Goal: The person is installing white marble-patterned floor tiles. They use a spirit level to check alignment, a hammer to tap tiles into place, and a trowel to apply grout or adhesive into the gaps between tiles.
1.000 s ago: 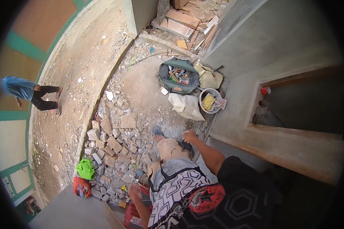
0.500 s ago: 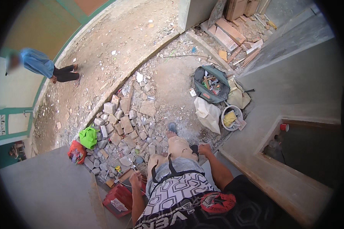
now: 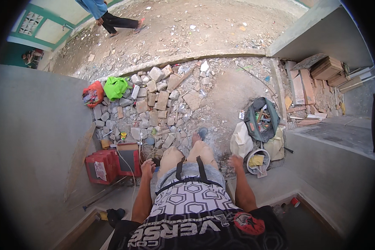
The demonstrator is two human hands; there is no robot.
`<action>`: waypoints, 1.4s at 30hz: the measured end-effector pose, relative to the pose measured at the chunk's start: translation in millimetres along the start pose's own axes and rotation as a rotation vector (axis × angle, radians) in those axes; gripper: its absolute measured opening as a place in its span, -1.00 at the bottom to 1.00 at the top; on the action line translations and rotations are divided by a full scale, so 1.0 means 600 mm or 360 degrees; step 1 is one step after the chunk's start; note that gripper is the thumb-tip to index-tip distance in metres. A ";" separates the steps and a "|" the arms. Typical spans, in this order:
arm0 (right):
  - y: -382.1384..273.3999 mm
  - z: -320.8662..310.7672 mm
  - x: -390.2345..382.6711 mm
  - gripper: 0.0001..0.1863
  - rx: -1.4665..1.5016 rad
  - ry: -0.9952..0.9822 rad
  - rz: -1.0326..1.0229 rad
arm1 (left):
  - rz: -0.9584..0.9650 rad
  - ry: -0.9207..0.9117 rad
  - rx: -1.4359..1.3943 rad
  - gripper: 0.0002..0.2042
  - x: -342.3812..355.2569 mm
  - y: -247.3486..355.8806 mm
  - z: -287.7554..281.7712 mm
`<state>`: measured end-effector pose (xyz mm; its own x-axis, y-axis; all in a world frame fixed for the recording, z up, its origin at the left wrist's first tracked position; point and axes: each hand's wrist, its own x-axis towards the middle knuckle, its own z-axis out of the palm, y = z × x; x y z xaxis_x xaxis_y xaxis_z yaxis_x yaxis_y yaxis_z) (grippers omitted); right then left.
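Note:
My left hand [image 3: 148, 167] hangs beside my left thigh, its fingers loosely bent and apart, with nothing visible in it. Nearest to it are a pale cable [image 3: 131, 160] and red cases [image 3: 102, 167] on the floor. On the other side my right hand [image 3: 236, 161] hangs away from my hip, fingers apart and nothing seen in it. Close by stands a white bucket [image 3: 248, 166] holding a yellow thing [image 3: 256, 161]. Just beyond lie a whitish sack [image 3: 240, 139] and an open dark green tool bag [image 3: 250, 123] full of tools.
Broken bricks and rubble [image 3: 154, 106] cover the ground ahead, with a green bag [image 3: 116, 87] and an orange-red bag [image 3: 93, 93] at their left. A low concrete kerb [image 3: 187, 56] runs across. Wooden boards [image 3: 306, 85] lie at right. A person in blue [image 3: 118, 21] walks beyond the kerb.
My view has swung to the left, bringing the red cases more fully into sight. Both hands have loosened from a more closed shape. The person in blue has changed stride.

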<state>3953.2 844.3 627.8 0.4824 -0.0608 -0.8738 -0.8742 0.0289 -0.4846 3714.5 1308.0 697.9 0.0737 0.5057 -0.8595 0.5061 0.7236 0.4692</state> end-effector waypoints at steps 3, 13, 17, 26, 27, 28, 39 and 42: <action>-0.017 -0.003 0.009 -0.66 -0.0335 0.0008 0.0059 | -0.0029 0.0049 -0.0076 -0.74 -0.005 -0.026 -0.004; -0.064 -0.026 0.050 -0.63 -0.0626 -0.0117 0.0064 | -0.0041 0.0069 -0.0288 -0.70 -0.027 -0.091 -0.003; -0.089 -0.022 0.078 -0.62 -0.0717 -0.0167 0.0058 | -0.0089 0.0114 -0.0394 -0.77 -0.012 -0.140 -0.003; -0.170 0.017 0.044 -0.56 -0.0795 -0.0240 -0.0002 | -0.0206 0.0221 -0.0519 -0.75 -0.024 -0.186 0.017; -0.169 0.009 0.045 -0.57 -0.0800 -0.0220 0.0005 | -0.0205 0.0227 -0.0531 -0.75 -0.022 -0.189 0.022; -0.169 0.000 0.044 -0.59 -0.0834 -0.0188 0.0028 | -0.0202 0.0234 -0.0541 -0.76 -0.021 -0.191 0.027; -0.164 -0.033 0.015 -0.76 -0.0925 -0.0089 0.0147 | -0.0199 0.0267 -0.0668 -0.74 -0.005 -0.186 0.063; -0.184 -0.016 0.010 -0.77 -0.1019 -0.0127 0.0116 | -0.0229 0.0209 -0.0606 -0.72 0.009 -0.199 0.068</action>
<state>4051.8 831.2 676.5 0.4017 -0.0061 -0.9158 -0.7528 -0.5717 -0.3264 3689.3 1205.2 629.2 -0.0968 0.4249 -0.9001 0.1483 0.9004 0.4091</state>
